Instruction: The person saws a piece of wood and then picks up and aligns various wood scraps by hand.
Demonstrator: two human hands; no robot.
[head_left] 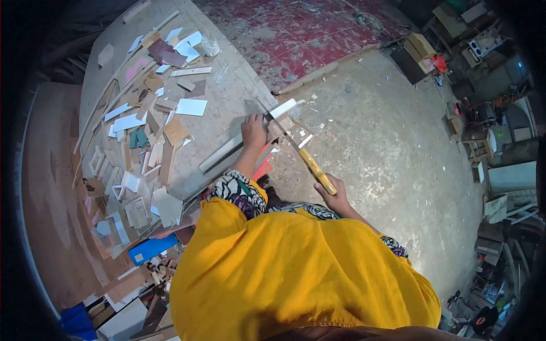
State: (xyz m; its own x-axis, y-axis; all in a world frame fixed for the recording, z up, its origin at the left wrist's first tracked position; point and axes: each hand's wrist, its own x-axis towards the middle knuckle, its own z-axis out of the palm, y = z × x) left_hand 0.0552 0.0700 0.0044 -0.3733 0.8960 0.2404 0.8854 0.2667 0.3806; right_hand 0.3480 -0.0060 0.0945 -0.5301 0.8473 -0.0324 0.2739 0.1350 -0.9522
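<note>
Saw (307,159) lies across the wooden strip (223,152), its blade roughly square to the strip's long axis. The strip runs from near left to far right on the table (230,99), its far-right end at the table's edge. Right hand (336,197): closed around the yellow handle's near-right end, with the blade pointing far left. Left hand (254,132): laid over the strip, left of the blade and nearer to the crossing point than the right hand; finger closure beneath cannot be told.
</note>
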